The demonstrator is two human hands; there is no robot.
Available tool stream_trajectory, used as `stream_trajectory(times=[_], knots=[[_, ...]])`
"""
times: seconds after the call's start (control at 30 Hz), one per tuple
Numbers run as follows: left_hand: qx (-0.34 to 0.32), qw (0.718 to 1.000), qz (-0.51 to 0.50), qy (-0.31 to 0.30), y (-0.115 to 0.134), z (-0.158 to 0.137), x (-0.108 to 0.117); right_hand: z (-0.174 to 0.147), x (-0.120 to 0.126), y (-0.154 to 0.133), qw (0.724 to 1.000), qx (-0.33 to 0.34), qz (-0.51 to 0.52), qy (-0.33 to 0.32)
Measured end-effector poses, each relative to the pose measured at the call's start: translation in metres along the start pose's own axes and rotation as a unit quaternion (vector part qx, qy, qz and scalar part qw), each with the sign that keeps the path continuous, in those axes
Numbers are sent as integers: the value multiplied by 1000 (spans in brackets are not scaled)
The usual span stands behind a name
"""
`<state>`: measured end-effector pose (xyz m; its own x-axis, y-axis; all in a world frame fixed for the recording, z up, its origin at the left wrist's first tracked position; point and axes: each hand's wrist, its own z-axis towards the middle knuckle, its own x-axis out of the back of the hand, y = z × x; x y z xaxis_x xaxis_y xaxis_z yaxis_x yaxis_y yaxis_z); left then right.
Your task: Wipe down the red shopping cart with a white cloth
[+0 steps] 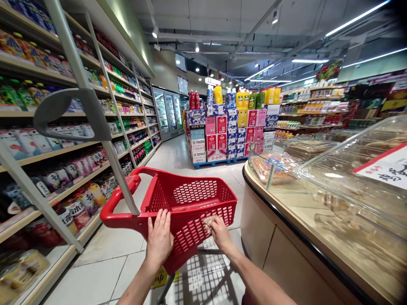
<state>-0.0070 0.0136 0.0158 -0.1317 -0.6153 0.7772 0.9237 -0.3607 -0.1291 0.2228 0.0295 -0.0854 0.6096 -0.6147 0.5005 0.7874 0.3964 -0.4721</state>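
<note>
A red plastic shopping cart basket (197,199) with perforated walls and a red handle (116,203) stands in front of me, and nothing shows inside it. My left hand (160,237) is on the near side wall, its fingers over the rim and its thumb outside. Farther right, my right hand (220,232) is closed on a small crumpled whitish cloth or tissue (208,224), held against the outside of the perforated wall. A grey metal pole (118,173) with a dark grey loop grip (98,116) rises by the handle.
Drink shelves (73,173) line the left. Stacked drink cartons (219,135) stand on a blue pallet (216,162) ahead. A curved wooden counter (270,237) with clear covers and packaged food (273,167) is close on the right. Glass-door fridges (168,110) are farther back.
</note>
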Motion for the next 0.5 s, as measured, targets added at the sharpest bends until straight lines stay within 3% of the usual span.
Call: stream_trajectory(times=[0.13,0.33,0.5], knots=[[-1,1000,-8,16,0,-1,-3,13,2,6,999,9,-7,40],[0,1000,-12,13,-2,-1,-1,0,7,28,999,12,-27,-13],[6,1000,-13,26,-2,-1,-4,14,33,51,997,-25,-33,66]])
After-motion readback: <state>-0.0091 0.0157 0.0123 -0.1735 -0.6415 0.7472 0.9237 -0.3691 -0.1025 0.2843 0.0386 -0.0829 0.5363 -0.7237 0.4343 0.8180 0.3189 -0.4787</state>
